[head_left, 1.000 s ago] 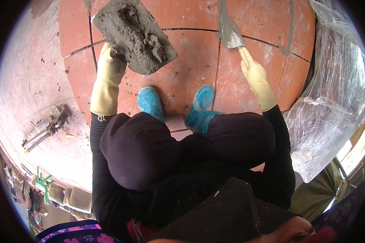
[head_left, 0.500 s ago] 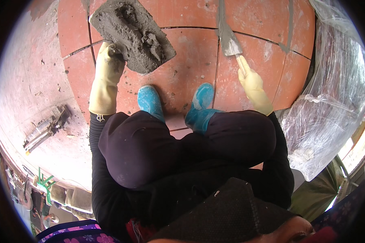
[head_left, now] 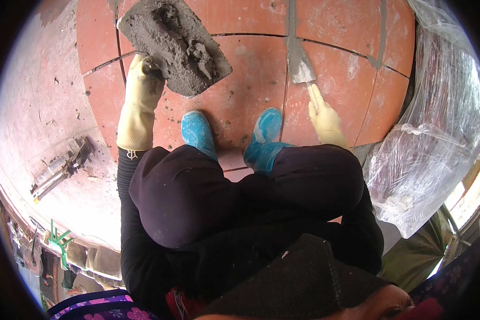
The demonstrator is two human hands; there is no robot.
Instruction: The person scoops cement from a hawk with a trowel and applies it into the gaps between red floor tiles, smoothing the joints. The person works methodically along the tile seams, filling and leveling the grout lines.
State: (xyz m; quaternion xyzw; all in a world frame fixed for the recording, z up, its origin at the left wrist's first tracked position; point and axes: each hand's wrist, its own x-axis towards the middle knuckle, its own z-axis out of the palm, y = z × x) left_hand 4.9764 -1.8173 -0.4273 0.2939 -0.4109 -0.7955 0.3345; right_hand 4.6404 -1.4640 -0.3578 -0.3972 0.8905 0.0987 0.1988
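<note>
My left hand (head_left: pixel 145 74), in a pale yellow rubber glove, is closed on a flat rectangular mortar board (head_left: pixel 225 76). A thick heap of wet grey mortar (head_left: pixel 173 45) covers its top. My right hand (head_left: pixel 325 116), gloved alike, grips the handle of a pointing trowel (head_left: pixel 302 72). The trowel's blade lies over a joint between red floor tiles (head_left: pixel 250 64), its tip toward the far side. Beyond the blade, the joint (head_left: pixel 292 21) is filled with grey mortar; the stretch nearer me shows as a dark narrow line.
My blue boots (head_left: pixel 199 130) stand on the tiles between my hands. Clear plastic sheeting (head_left: pixel 426 154) wraps something bulky at the right. On the pale floor at left lies a dirty tool-like object (head_left: pixel 61 165). Mortar crumbs are scattered near the board.
My right hand has drawn the trowel back toward me and slightly left along the joint. The left hand and mortar board have stayed in place.
</note>
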